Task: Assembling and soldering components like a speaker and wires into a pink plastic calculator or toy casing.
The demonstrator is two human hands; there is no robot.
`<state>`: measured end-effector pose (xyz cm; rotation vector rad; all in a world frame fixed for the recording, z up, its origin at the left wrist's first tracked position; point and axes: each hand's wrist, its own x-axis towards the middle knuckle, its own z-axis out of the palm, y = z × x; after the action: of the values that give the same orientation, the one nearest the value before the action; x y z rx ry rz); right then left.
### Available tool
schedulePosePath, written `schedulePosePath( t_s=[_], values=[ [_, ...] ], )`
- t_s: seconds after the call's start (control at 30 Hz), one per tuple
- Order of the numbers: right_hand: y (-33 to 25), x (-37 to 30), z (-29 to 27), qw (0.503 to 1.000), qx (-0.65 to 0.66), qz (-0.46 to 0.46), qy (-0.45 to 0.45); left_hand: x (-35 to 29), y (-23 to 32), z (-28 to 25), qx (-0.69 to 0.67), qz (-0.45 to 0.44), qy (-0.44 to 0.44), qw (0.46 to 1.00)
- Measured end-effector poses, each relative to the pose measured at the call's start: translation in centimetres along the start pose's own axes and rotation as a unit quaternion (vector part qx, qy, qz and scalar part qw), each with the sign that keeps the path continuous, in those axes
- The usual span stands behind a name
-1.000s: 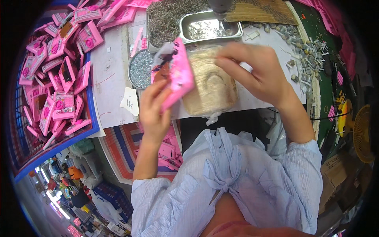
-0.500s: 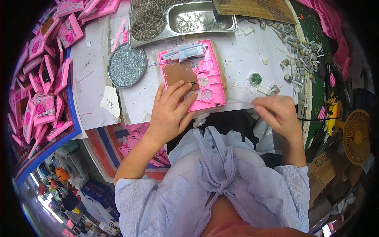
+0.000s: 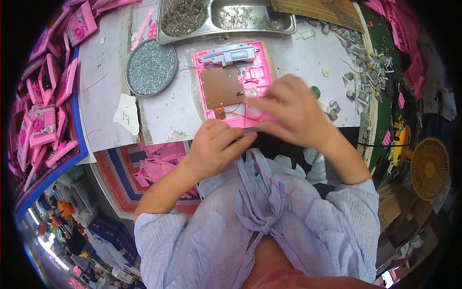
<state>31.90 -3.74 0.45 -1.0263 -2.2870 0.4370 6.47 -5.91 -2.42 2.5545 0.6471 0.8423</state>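
Note:
A pink plastic toy housing [image 3: 210, 53] lies open-side up in front of me. A brown circuit board [image 3: 219, 86] and a grey motor or gearbox unit [image 3: 236, 56] sit in it, with thin coloured wires at its left. My left hand [image 3: 214, 147] is at the housing's front edge, thumb and forefinger pinched on what looks like a thin wire [image 3: 269, 179] trailing down over my top. My right hand [image 3: 298, 113] hovers over the housing's right front corner. Its fingers are smeared by motion, and what they hold cannot be made out.
A round dish of small screws [image 3: 151, 67] stands left of the housing. Behind is a metal tray [image 3: 226, 34] of small metal parts. Several small motors [image 3: 358, 77] lie along the right. Pink toys [image 3: 43, 125] are piled at far left. A yellow fan [image 3: 429, 168] stands at right.
My right hand has swung left from the table's right side to the housing. My left hand has slid off the circuit board toward the front edge. A red wire now hangs over my top.

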Motion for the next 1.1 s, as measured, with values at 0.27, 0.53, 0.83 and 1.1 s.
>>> schedulePosePath(
  t_s=[0.27, 0.53, 0.83, 1.1],
  values=[
    [-3.7, 1.7, 6.4, 0.999, -0.03, -0.015, -0.027, -5.5, 0.1, -0.9, 0.072, -0.25, 0.053, 0.964],
    [-5.2, 1.9, 6.9, 0.997, -0.043, -0.004, -0.06, -6.1, 2.8, 0.4, 0.0, -0.217, -0.118, 0.969],
    [-4.5, 1.3, 7.7, 0.998, -0.035, -0.046, 0.0, -3.3, 0.5, -4.8, -0.15, -0.211, -0.154, 0.954],
    [-2.9, 2.7, 4.7, 0.995, 0.012, -0.069, -0.07, -4.8, -2.8, -1.2, -0.112, -0.198, -0.008, 0.974]
  ],
)
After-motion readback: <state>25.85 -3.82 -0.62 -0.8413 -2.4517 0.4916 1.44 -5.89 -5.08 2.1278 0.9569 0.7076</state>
